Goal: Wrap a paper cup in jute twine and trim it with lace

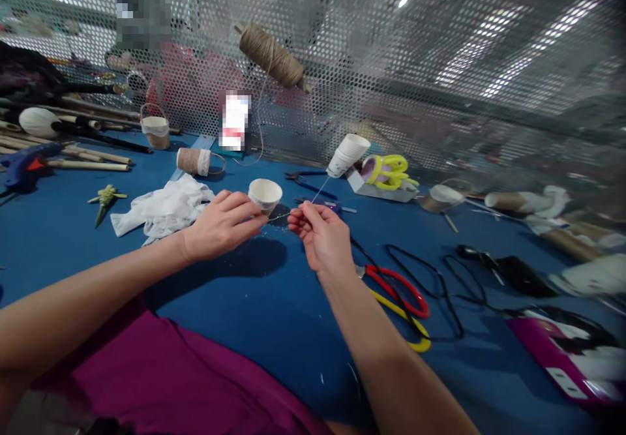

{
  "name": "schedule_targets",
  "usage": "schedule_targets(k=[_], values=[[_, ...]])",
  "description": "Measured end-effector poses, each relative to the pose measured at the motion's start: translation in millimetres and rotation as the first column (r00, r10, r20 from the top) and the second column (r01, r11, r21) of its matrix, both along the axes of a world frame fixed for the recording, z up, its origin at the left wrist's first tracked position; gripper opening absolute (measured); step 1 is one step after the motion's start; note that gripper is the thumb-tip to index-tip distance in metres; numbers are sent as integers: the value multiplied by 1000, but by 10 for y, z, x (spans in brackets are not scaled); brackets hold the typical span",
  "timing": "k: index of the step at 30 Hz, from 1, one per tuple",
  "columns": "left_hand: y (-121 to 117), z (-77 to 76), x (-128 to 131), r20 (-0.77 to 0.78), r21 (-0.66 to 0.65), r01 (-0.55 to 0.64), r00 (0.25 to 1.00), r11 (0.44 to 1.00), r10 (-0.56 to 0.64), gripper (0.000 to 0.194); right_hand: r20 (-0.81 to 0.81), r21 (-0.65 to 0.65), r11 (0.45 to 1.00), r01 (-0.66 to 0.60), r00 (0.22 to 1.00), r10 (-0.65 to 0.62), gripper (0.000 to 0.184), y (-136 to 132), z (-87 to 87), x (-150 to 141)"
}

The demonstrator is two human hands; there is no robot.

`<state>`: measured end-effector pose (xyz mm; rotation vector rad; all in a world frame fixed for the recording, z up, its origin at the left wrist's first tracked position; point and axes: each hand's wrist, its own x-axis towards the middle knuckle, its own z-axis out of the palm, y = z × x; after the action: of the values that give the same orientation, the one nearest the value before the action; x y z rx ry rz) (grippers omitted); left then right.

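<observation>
A thin twisted wire (278, 216) spans the gap between my two hands above the blue table. My left hand (222, 227) has its fingers pressed together around the left end of this wire. The other end is pinched between thumb and fingers of my right hand (323, 234), and a fine pale strand (320, 190) sticks up from that grip. Just behind my left fingertips stands a white paper cup (265, 194), upright, its lower part partly covered by the hand. Pliers and a purple-handled tool (332, 207) lie behind my right hand.
Red-and-yellow-handled scissors (398, 304) and a black cord (440, 285) lie right of my right forearm. White lace (166, 203) is bunched at left, near a glue gun (27, 167). Stacked cups (348, 154) and twine-wrapped baskets (190, 161) stand farther back, before a perforated metal screen (391, 57).
</observation>
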<state>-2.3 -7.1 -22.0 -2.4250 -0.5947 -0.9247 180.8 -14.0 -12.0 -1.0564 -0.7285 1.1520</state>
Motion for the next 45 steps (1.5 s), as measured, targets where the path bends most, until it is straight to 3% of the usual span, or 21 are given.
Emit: schedule_targets(k=[3,4,5,6,7,8,10,11,14,15,17,18,19,20,21,23,25,27,37,45], values=[[-38,20,32,82,-130,2,997,992,9,14,0,16,1000,-8,1000,8,12,-1,-12,-9],[-50,25,48,150,-255,13,988,967,26,14,3,30,1000,-4,1000,4,12,2,-13,-10],[-61,25,69,254,-432,53,965,900,65,15,7,48,999,3,1000,-3,11,5,-13,-10],[-70,19,92,359,-613,127,924,780,131,16,12,70,997,12,1000,-13,11,7,-9,-13],[-75,8,117,445,-757,232,868,611,221,18,17,93,995,21,1000,-23,11,7,-4,-17],[-76,-7,142,494,-841,355,811,409,312,20,24,117,993,29,999,-32,10,5,3,-22],[-63,-42,178,493,-869,460,783,181,378,26,39,155,987,37,998,-44,10,-3,20,-34],[-49,-56,184,482,-872,473,791,124,376,28,46,167,985,40,998,-48,10,-7,26,-36],[14,-46,137,464,-875,481,807,51,365,25,61,162,986,48,996,-59,9,-5,33,-15],[37,-17,100,469,-874,483,805,57,364,22,62,149,987,53,996,-63,9,3,32,1],[75,74,9,493,-868,478,796,135,350,16,56,118,991,66,996,-73,10,25,27,40],[88,128,-38,520,-841,425,807,336,280,20,52,101,992,71,996,-76,11,37,25,58],[95,179,-78,507,-751,324,841,575,189,20,49,85,994,74,996,-78,11,47,23,71],[97,220,-109,441,-606,232,894,761,78,18,46,70,995,74,996,-77,12,54,21,80],[95,247,-127,329,-446,179,944,877,-25,18,45,57,996,71,996,-74,12,59,19,82],[80,251,-128,36,-222,90,996,971,-84,22,46,36,998,60,997,-62,13,57,14,71],[61,203,-96,-171,-101,73,981,992,-90,24,51,24,998,49,997,-51,13,46,6,48],[44,147,-61,-232,-41,86,968,995,-93,25,56,18,999,41,998,-42,12,33,-3,24],[-25,69,27,-84,29,71,994,997,-68,24,73,21,999,30,997,-32,11,8,-25,-18],[-13,-1,70,-72,46,53,996,998,-50,21,78,13,1000,18,997,-19,11,-11,-25,-47]])
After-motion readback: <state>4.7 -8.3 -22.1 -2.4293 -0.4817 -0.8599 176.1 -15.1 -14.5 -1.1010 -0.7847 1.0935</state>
